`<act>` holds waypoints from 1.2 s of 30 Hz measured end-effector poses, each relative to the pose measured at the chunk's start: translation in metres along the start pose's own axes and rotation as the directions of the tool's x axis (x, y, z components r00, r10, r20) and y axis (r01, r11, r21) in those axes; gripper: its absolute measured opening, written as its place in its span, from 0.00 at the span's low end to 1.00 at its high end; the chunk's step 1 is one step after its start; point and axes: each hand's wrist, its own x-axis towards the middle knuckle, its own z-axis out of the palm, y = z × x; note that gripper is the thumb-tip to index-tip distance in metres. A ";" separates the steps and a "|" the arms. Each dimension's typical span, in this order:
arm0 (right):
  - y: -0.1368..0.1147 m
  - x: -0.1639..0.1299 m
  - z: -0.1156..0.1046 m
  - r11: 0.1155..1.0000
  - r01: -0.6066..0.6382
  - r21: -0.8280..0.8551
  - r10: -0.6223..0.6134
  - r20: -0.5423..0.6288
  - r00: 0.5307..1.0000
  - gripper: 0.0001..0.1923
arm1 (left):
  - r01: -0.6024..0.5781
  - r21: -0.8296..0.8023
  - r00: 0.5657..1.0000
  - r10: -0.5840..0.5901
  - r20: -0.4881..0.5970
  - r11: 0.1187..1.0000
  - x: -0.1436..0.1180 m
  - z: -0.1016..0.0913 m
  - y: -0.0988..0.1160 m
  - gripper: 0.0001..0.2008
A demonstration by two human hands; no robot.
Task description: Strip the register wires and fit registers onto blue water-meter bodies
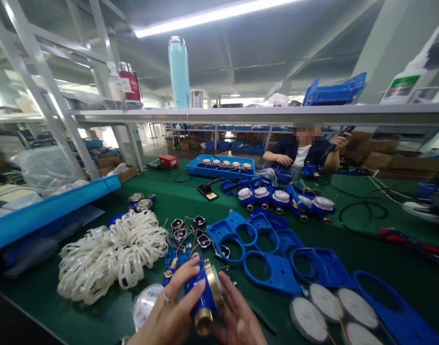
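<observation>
Evidently, left fingers (184,275) clasp one blue meter (207,303), right fingers (231,291) extended alongside; four discs (308,318) nearby.

Repeated blue housings (275,280) on a workbench (167,189) show a workshop.

Bands (111,256) left of meter (206,299), discs (308,318) right

White loops (111,254) lie toward the left edge of the green bench (176,194), a blue tray (221,174) toward its far edge, round discs (307,318) toward its near edge.
</observation>
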 end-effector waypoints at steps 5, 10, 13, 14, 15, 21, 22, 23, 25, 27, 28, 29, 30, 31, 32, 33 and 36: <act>0.009 -0.018 -0.008 0.993 -0.096 -0.063 0.097 0.021 0.995 0.41 | 0.079 -0.066 0.997 -0.079 -0.004 0.995 -0.053 0.028 0.033 0.28; 0.002 -0.030 -0.028 0.774 -0.006 -0.633 0.034 0.033 0.999 0.46 | 0.274 0.054 0.947 -0.279 0.160 0.960 -0.095 0.030 0.041 0.38; -0.012 -0.031 -0.027 0.383 0.050 -0.922 0.097 0.094 0.991 0.47 | 0.400 -0.021 0.891 -0.384 0.241 0.916 -0.107 0.036 0.038 0.37; -0.016 -0.031 -0.025 0.307 0.052 -0.950 0.134 0.097 0.986 0.48 | 0.454 -0.074 0.867 -0.421 0.265 0.888 -0.107 0.040 0.036 0.34; -0.020 -0.031 -0.023 0.249 0.058 -0.967 0.164 0.101 0.981 0.49 | 0.501 -0.119 0.844 -0.454 0.286 0.857 -0.107 0.046 0.034 0.32; -0.066 -0.040 -0.051 0.011 0.022 -1.000 0.140 0.023 0.990 0.49 | 0.580 -0.216 0.804 -0.510 0.304 0.786 -0.100 0.074 0.043 0.38; -0.077 -0.040 -0.066 -0.076 -0.030 -0.997 -0.005 -0.030 1.000 0.41 | 0.588 -0.224 0.801 -0.520 0.297 0.777 -0.100 0.075 0.048 0.42; -0.087 -0.040 -0.083 -0.184 -0.079 -0.980 -0.137 -0.054 0.989 0.35 | 0.596 -0.231 0.796 -0.531 0.290 0.769 -0.101 0.077 0.053 0.46; -0.102 -0.039 -0.118 -0.342 -0.160 -0.926 -0.224 -0.085 0.971 0.34 | 0.620 -0.246 0.782 -0.560 0.273 0.745 -0.103 0.080 0.063 0.49; -0.110 -0.037 -0.144 -0.414 -0.162 -0.896 -0.196 -0.086 0.977 0.33 | 0.641 -0.269 0.767 -0.587 0.258 0.719 -0.103 0.083 0.070 0.50; -0.112 -0.037 -0.152 -0.429 -0.151 -0.890 -0.178 -0.080 0.981 0.33 | 0.649 -0.277 0.761 -0.599 0.251 0.709 -0.103 0.084 0.072 0.50; -0.113 -0.037 -0.156 -0.432 -0.142 -0.890 -0.174 -0.073 0.982 0.33 | 0.654 -0.282 0.757 -0.606 0.244 0.702 -0.103 0.084 0.073 0.51; -0.114 -0.038 -0.156 -0.418 -0.144 -0.897 -0.186 -0.070 0.980 0.33 | 0.655 -0.278 0.756 -0.611 0.235 0.703 -0.103 0.084 0.073 0.51; -0.116 -0.039 -0.154 -0.378 -0.160 -0.912 -0.213 -0.083 0.973 0.33 | 0.653 -0.262 0.758 -0.613 0.223 0.711 -0.102 0.083 0.073 0.51; -0.117 -0.041 -0.149 -0.302 -0.186 -0.935 -0.235 -0.116 0.965 0.34 | 0.641 -0.235 0.767 -0.608 0.205 0.730 -0.101 0.081 0.073 0.51; -0.118 -0.044 -0.142 -0.175 -0.208 -0.962 -0.239 -0.163 0.957 0.35 | 0.619 -0.202 0.785 -0.592 0.183 0.759 -0.099 0.079 0.073 0.51; -0.113 -0.050 -0.118 0.439 -0.194 -0.877 -0.051 -0.240 0.969 0.39 | 0.494 -0.108 0.868 -0.482 0.119 0.863 -0.085 0.070 0.076 0.47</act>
